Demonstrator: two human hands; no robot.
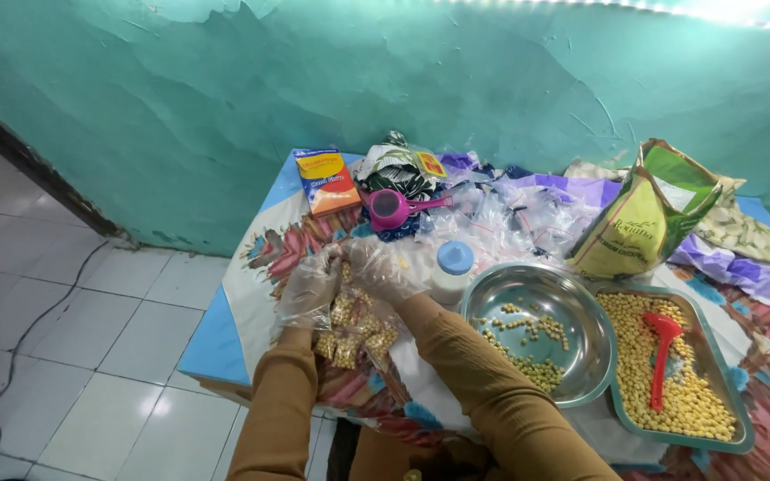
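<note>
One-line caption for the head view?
Gloved left hand and right hand hold small bean packets beside a steel bowl.

The person is wearing long sleeves (492, 392) of a mustard-brown colour, and the cloth is folding in soft wrinkles along both arms. The left hand (309, 289) and the right hand (380, 267) are wearing thin, clear plastic gloves, which are sitting loose and crinkled, ending at the cuffs.
</note>
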